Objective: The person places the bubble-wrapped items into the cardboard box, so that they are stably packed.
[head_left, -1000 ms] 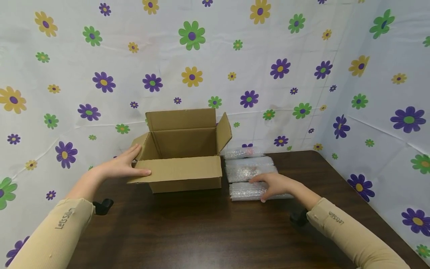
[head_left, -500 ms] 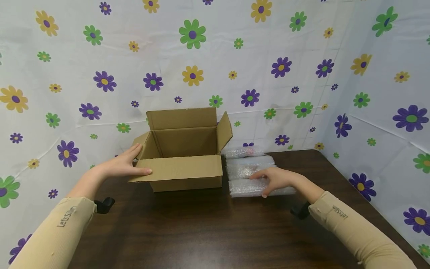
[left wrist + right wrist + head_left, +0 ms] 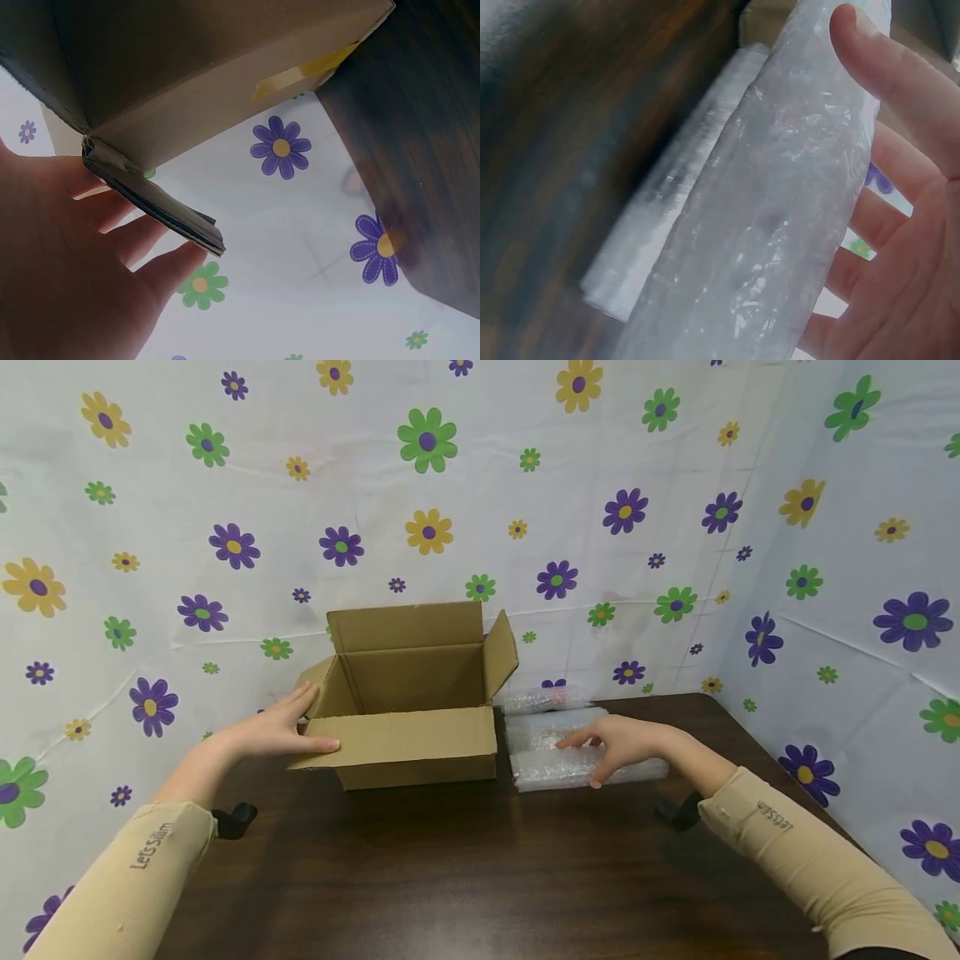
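My left hand (image 3: pixel 270 731) rests on the near left corner of an open cardboard box (image 3: pixel 420 772). Its fingers lie spread along the left flap (image 3: pixel 150 199), while the thumb lies on the front flap (image 3: pixel 405 737). To the right of the box, my right hand (image 3: pixel 630 747) grips a flat bubble-wrapped package (image 3: pixel 742 202), thumb on one side and fingers on the other. What is inside the wrap is hidden. Behind it lie a second bubble-wrapped package (image 3: pixel 555 718) and a third one (image 3: pixel 542 699).
The box stands on a dark wooden table (image 3: pixel 420 868), flaps spread outward, its visible inside bare. A flower-printed sheet (image 3: pixel 480 468) hangs behind the table and along its right side. A strip of yellow tape (image 3: pixel 307 71) shows on the box wall.
My right hand has moved slightly up and away from me with the front package, which now overlaps more of the package behind it. My left hand and the box have stayed in place.
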{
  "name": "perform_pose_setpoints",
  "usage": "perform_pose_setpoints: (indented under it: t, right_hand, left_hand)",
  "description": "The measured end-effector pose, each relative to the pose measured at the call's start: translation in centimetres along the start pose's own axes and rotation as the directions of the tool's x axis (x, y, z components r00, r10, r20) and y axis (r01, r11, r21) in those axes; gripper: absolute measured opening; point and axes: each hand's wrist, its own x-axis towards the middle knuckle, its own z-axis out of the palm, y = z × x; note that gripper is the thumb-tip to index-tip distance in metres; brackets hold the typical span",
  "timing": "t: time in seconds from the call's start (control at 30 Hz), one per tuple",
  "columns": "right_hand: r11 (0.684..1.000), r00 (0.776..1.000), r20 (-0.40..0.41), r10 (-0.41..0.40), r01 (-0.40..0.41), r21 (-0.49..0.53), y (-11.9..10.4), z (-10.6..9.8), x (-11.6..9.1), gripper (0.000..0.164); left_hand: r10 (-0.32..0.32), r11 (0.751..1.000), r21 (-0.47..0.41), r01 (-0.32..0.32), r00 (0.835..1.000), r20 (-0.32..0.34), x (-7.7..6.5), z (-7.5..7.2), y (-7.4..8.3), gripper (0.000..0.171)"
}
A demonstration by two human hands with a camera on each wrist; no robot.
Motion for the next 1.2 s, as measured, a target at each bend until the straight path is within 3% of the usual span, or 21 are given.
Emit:
perform_pose_setpoints:
  t: [0.4,0.63,0.8,1.2]
  right_hand:
    - [0.999,0.997,0.053,-0.046,0.046,0.010,-2.5,-3.4,-0.3,0.067]
    - [1.000,0.998,0.054,-0.011,0.011,-0.013,-3.8,-5.2,-0.7,0.067]
    - [0.999,0.998,0.046,-0.031,0.031,-0.010,-4.7,-6.5,-0.9,0.068]
    - [0.999,0.998,0.053,-0.030,0.031,-0.026,-7.6,-11.4,-1.4,0.074]
  left_hand:
    - [0.000,1.000,0.001,0.000,1.000,-0.002,0.0,0.2,0.0,0.110]
    - [0.003,1.000,-0.009,-0.003,1.000,-0.001,0.1,0.1,-0.1,0.110]
    - [-0.006,1.000,-0.005,0.006,1.000,0.002,0.0,0.0,-0.2,0.110]
    - [0.002,1.000,-0.016,-0.002,1.000,0.006,0.1,0.0,-0.1,0.110]
